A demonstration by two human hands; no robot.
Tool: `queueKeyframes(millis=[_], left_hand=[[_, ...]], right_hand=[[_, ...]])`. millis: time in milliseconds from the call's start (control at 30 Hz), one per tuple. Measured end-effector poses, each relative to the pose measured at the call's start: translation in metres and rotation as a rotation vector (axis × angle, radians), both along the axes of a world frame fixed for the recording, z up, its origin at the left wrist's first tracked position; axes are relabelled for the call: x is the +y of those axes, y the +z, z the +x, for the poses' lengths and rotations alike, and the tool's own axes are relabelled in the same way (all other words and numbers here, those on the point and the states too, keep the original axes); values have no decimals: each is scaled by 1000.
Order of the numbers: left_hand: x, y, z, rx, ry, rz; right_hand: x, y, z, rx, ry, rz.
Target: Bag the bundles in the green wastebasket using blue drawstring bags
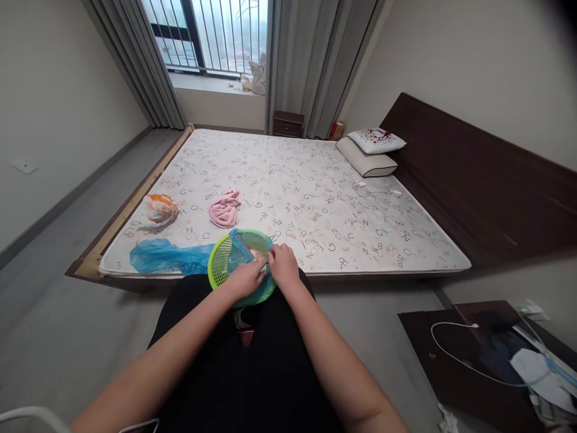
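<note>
Fingertips of the right hand (283,264) drawn together at the right edge of the blue liner bag (238,252), pinching its film; fingers of the left hand (246,279) curled over the bag's near side, their exact grip too small to tell. The bag lines a green plastic basket (215,267), which rests on the person's black-clad thighs at the near edge of the mattress (288,174); to its left lies a crumpled blue plastic bag (157,255); beyond, a pink cloth (224,210) and, farther left, an orange-and-white plastic bag (160,210); far right, two stacked pillows (372,153) beside the dark headboard (473,174).
</note>
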State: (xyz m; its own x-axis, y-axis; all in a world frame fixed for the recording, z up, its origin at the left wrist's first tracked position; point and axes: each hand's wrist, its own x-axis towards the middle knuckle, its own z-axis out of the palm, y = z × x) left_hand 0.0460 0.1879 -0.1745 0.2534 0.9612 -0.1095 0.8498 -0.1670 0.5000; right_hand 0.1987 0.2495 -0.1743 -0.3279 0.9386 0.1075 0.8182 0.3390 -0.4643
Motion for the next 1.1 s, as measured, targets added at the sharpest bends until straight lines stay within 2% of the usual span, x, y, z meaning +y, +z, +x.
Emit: queueKeyframes(millis=[100,233,333,433,567,733,933,1100], left_hand=[[-1,2,7,-229,106,84],[5,9,0,-575,345,118],[12,11,-8,-744,417,77],[15,11,-14,-823,458,35],[12,11,-24,-805,463,-25],[6,12,-42,-693,436,-120],[-6,33,-60,-424,360,-73],[-15,55,-84,-378,574,143]], right_hand=[[-8,2,4,91,69,92],[-16,5,5,409,127,202],[-20,4,-2,565,178,191],[-23,-2,-8,574,250,120],[-26,-6,-6,434,346,-14],[-25,0,-3,336,454,-143],[-21,7,-7,232,455,-145],[-16,4,-9,11,401,-149]])
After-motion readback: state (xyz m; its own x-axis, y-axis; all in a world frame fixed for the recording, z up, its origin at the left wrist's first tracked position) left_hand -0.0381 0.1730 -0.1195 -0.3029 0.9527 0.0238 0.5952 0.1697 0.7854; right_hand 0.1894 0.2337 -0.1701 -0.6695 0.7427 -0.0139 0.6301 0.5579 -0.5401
